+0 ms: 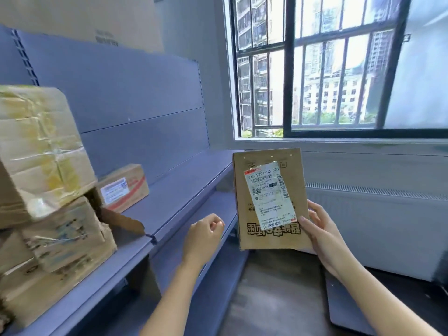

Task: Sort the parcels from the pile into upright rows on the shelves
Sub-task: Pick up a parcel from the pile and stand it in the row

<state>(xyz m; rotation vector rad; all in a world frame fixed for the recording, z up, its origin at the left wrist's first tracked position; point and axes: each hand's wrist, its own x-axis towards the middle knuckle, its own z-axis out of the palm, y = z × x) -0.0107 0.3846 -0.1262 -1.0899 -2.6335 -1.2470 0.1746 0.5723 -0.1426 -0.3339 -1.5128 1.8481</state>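
My right hand (322, 229) grips a flat brown cardboard parcel (291, 163) by its lower right edge and holds it upright in the air, its white shipping label facing me. The parcel hangs just right of the blue shelf (184, 190). To the parcel's left, my left hand (206, 235) floats over the shelf's front edge, fingers loosely curled around nothing. On the shelf a small brown box with a label and red tape (122, 187) lies near the back panel. Two big worn cardboard boxes (41, 151) are stacked at the shelf's left end.
A lower blue shelf (218, 209) runs under the upper one. A barred window (315, 69) fills the wall ahead, with a white radiator cover (375, 219) beneath it. A dark flat object (344, 309) lies on the floor at the lower right.
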